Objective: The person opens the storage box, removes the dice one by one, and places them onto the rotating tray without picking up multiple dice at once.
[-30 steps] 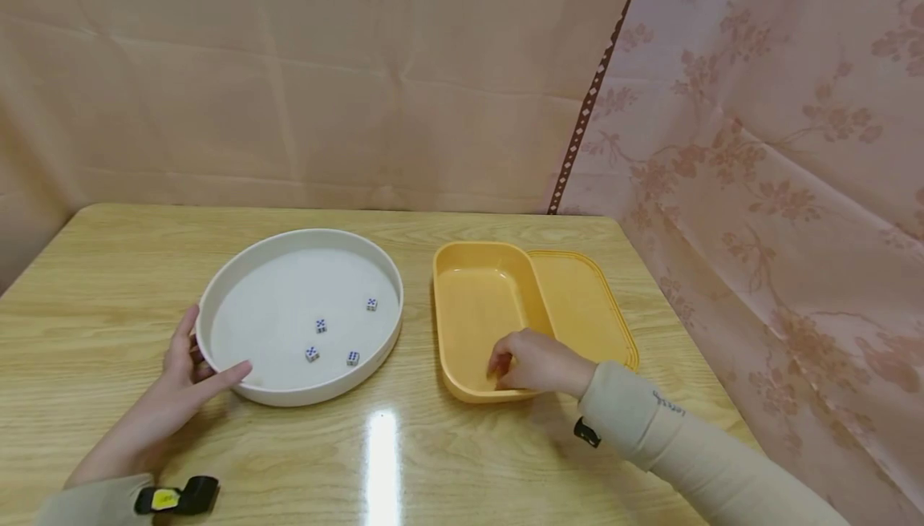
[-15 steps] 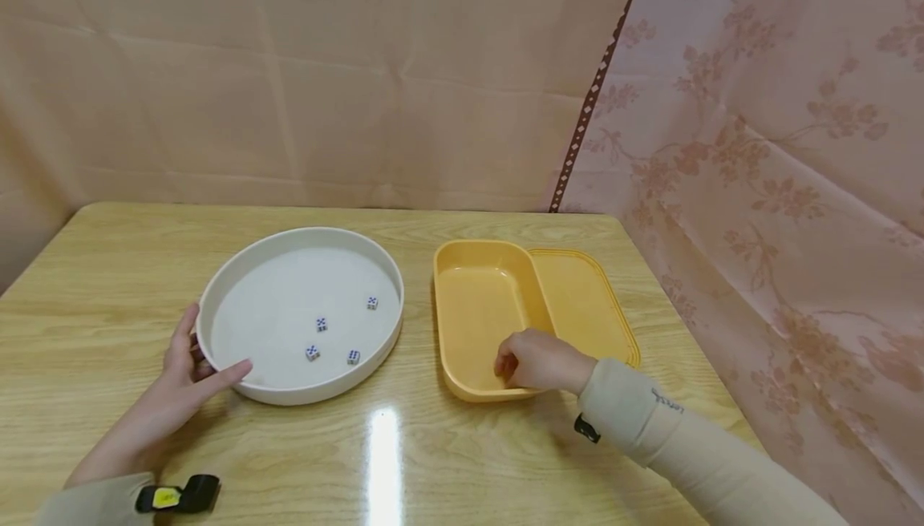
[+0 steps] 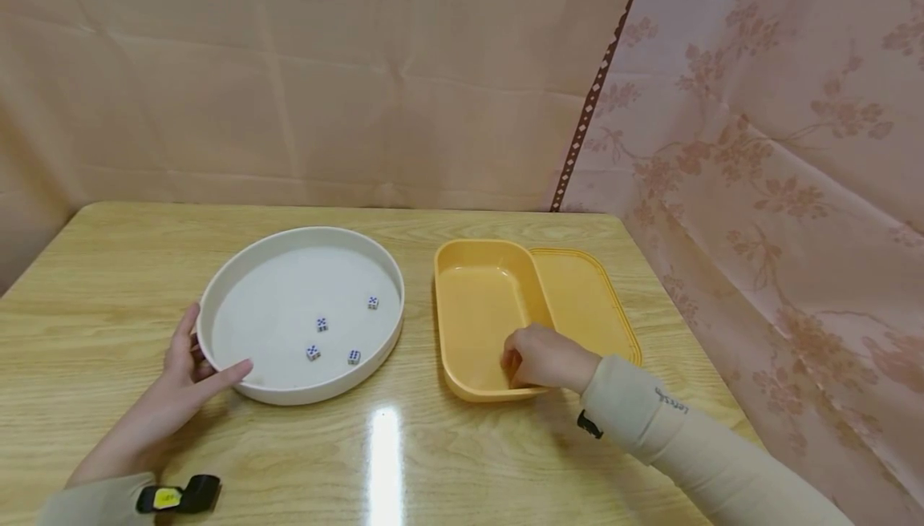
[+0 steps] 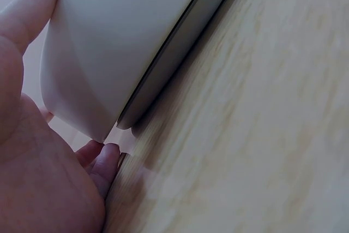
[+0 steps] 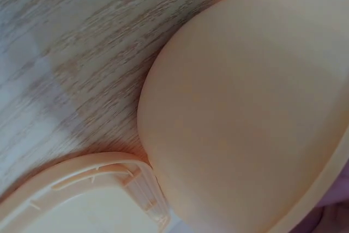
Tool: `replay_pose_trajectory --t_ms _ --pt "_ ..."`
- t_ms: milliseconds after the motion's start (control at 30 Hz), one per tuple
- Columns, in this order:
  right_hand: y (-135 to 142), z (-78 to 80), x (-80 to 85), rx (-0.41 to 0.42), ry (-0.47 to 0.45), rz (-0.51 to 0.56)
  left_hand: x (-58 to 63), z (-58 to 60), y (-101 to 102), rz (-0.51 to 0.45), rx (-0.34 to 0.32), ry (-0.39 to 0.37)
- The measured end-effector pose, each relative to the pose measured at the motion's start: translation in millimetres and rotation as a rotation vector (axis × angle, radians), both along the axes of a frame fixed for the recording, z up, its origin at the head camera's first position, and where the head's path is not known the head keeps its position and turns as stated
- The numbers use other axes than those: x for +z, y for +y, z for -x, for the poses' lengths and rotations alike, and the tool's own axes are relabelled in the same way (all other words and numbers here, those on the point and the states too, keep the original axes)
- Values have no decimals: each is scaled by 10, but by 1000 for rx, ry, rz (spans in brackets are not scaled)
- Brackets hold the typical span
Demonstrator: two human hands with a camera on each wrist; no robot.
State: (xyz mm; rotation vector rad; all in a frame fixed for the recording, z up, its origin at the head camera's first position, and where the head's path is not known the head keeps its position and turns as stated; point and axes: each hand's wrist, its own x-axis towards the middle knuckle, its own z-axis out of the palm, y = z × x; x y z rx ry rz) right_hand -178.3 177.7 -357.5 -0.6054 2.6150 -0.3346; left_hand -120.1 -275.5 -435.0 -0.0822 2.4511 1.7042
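My left hand (image 3: 184,374) grips the near left rim of a round white tray (image 3: 318,391), thumb over the edge and fingers around the outside. In the left wrist view, fingertips (image 4: 106,162) curl by the bottom edge of its wall. Several small white dice (image 3: 322,325) with blue pips lie on the tray floor. My right hand (image 3: 546,359) reaches down into the near right corner of a deep yellow box (image 3: 469,309), fingers bent downward. Its fingertips are hidden, so I cannot tell whether it holds anything. The right wrist view mostly shows the box's outer wall (image 5: 234,107).
A flat yellow lid (image 3: 585,301) lies right beside the box, its left part covered by it. Both containers stand on a wooden table (image 3: 303,462). A beige cloth (image 3: 325,85) hangs behind, and a pink floral cloth (image 3: 787,189) on the right.
My right hand has shifted slightly to the right within the yellow box, its fingers drawn closer together. The left hand, the tray and the dice stay as they were.
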Motion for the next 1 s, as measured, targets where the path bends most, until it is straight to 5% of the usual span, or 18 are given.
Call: replay_pose_trajectory --t_ms 633,1000 --pt "-28 -22 25 86 63 -147 76 -10 19 -37 -17 -39" --pt "-39 -29 21 73 43 -137 46 -18 18 -41 -14 -20"
